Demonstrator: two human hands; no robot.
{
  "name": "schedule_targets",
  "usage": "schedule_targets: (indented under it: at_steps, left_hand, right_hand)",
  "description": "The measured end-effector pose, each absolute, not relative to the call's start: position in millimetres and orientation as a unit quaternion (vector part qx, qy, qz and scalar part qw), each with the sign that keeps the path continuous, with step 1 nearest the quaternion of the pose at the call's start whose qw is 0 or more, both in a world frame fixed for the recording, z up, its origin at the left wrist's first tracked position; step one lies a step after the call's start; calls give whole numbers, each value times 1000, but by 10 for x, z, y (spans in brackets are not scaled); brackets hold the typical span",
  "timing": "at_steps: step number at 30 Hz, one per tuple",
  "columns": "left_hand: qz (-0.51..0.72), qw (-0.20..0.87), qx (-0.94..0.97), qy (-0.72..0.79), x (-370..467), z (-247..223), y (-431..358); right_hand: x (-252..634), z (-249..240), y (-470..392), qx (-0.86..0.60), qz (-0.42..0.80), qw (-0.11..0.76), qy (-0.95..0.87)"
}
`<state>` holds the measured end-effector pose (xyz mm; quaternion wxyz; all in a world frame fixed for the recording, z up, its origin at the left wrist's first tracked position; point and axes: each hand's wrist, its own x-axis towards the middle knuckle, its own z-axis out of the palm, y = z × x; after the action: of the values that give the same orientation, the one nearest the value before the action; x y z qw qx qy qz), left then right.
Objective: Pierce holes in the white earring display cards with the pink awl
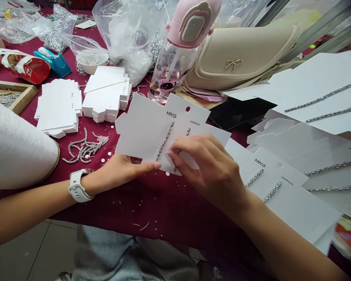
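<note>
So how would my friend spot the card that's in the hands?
On the dark red tablecloth, find the pink-topped bottle. Just below it in view is a white MNG card with two silvery strands. Only this card has the left hand at its lower edge and the right hand over one strand.

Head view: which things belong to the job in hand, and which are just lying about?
Likely part of the job:
- earring card in the left hand
- loose silver strands
- card stacks
- strand-bearing cards at right

Probably just lying about:
- pink-lidded bottle
- cream bag
- red packet
</note>
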<state>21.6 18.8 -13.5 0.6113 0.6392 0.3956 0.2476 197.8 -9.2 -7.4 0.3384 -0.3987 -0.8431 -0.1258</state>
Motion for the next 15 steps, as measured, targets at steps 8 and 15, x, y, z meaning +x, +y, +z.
schedule_targets:
  at_steps: [8, 15]
  left_hand:
    - [249, 609, 639, 400, 241, -181, 133]
    - [243, 580, 661, 410, 240, -194, 118]
  right_hand:
    - [2002, -95, -87, -414, -80, 355, -835]
    - [2000, -121, -73, -405, -48, 382, -829]
